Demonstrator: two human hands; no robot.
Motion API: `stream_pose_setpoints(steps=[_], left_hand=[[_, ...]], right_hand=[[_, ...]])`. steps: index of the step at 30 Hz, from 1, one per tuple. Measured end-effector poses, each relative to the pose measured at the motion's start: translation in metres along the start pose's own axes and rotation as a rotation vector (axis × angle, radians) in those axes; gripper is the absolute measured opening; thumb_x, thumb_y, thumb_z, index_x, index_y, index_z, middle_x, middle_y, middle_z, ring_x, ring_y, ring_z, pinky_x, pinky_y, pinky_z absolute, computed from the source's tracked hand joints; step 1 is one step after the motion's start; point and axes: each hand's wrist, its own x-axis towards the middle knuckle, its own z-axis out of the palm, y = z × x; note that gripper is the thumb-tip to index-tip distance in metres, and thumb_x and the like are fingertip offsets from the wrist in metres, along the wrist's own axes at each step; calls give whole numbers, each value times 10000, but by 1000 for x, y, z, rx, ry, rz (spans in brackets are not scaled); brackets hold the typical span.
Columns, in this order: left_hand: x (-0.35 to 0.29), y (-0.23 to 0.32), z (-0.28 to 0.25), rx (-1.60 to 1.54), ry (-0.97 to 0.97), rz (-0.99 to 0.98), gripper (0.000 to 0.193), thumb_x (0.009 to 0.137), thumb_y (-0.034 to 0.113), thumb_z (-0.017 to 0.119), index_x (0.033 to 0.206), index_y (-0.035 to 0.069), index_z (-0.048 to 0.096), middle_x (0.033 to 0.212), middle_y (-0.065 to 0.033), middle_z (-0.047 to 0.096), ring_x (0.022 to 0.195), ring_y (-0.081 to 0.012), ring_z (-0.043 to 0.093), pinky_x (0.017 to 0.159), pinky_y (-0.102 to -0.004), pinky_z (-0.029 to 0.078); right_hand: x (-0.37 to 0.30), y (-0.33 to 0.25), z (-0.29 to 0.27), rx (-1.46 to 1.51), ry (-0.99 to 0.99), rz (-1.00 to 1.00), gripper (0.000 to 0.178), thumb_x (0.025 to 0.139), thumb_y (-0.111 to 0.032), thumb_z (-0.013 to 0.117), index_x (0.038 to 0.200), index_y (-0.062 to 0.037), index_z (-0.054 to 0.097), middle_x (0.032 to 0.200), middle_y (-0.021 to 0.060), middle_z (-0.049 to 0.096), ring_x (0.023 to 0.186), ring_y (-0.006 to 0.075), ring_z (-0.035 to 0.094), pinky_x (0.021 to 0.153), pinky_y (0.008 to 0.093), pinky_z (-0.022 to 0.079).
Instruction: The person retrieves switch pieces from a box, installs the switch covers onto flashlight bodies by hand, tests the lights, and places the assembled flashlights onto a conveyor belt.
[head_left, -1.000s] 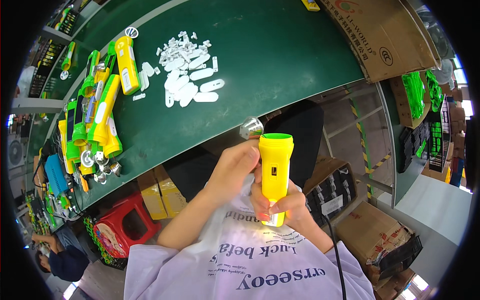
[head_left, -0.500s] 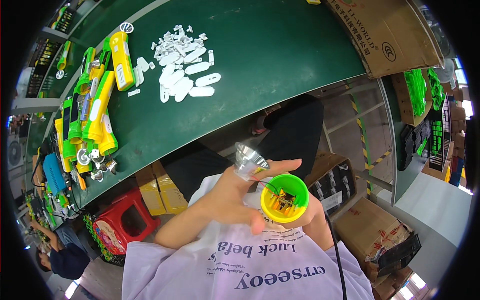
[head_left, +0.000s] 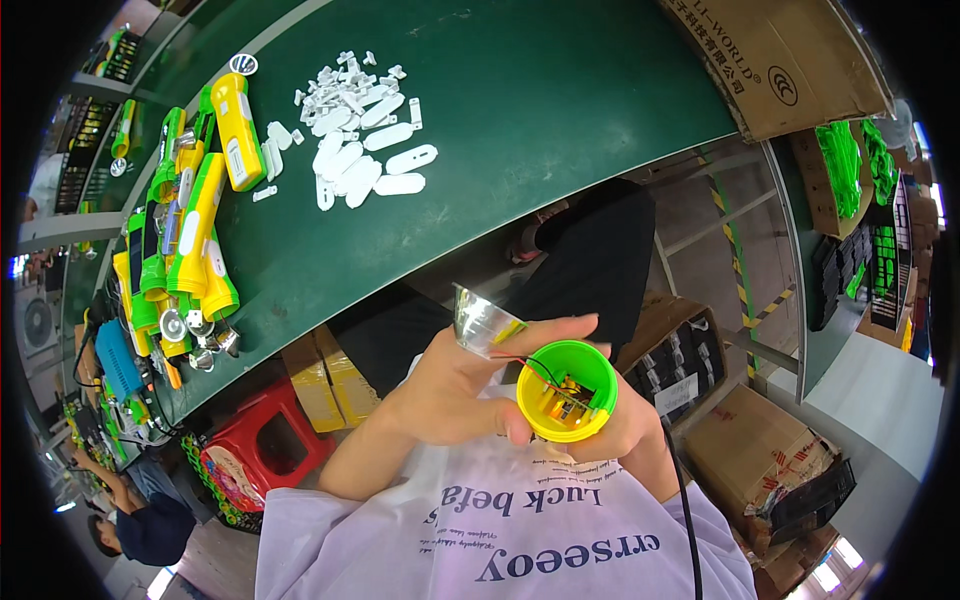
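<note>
My right hand (head_left: pixel 628 428) is wrapped round the body of a yellow and green flashlight (head_left: pixel 567 391), whose open end faces up toward me. Inside it show wires and small electronic parts. A shiny cone-shaped reflector (head_left: pixel 482 322) sits against the knuckles of my left hand (head_left: pixel 445 390), seemingly caught between the fingers; thin wires link it to the flashlight. The left index finger stretches past the flashlight's far rim, and the thumb points at its near left side. My other left fingers are hidden.
On the green table (head_left: pixel 480 120) lie a heap of white plastic pieces (head_left: pixel 360 135) and a pile of yellow and green flashlights (head_left: pixel 185 220). A red stool (head_left: pixel 300 425) and cardboard boxes (head_left: pixel 750 455) stand below. A large carton (head_left: pixel 790 60) is at the far right. A co-worker (head_left: pixel 155 525) sits at lower left.
The reflector has tipped over to the left, its mouth now turned more sideways. The flashlight has shifted only slightly in my right hand. My view has turned a little.
</note>
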Motion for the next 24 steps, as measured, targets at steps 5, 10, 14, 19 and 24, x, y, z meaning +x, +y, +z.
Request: stream_pose_setpoints(steps=[5, 10, 14, 19, 24], left_hand=[[5, 2, -4, -72, 56, 159, 691, 969, 498, 522, 1429, -12, 445, 1385, -280, 507, 1271, -356, 518, 1022, -444, 450], [18, 2, -15, 388, 21, 464, 486, 1005, 467, 458, 1037, 57, 716, 1165, -230, 643, 1062, -322, 609, 857, -393, 516], [21, -11, -17, 61, -22, 476, 356, 895, 328, 666, 895, -17, 749, 977, -191, 697, 892, -269, 627, 747, -351, 513], [21, 5, -20, 178, -92, 442, 527, 903, 542, 615, 848, 37, 753, 857, -125, 689, 754, -223, 596, 673, -337, 474], [5, 6, -16, 8, 41, 170, 759, 854, 588, 664, 1061, -142, 660, 988, -225, 711, 937, -259, 713, 847, -375, 551]], right_hand=[[-1, -5, -3, -76, -66, -14, 607, 637, -99, 730, 1213, -5, 563, 984, 148, 686, 893, 313, 668, 796, 371, 488], [0, 6, 2, 167, -115, 20, 526, 656, -117, 721, 1152, -14, 579, 946, 141, 677, 873, 307, 656, 780, 368, 489], [-1, 7, 12, 116, -209, 16, 481, 684, -134, 735, 1127, -25, 582, 987, 122, 667, 896, 276, 638, 816, 365, 479], [3, -1, 15, 198, -310, 99, 457, 700, -115, 725, 1128, -28, 588, 983, 115, 669, 897, 273, 637, 820, 367, 478], [4, -11, 13, 12, -281, 22, 508, 701, -116, 728, 1176, -26, 573, 964, 133, 672, 882, 299, 644, 796, 375, 481]])
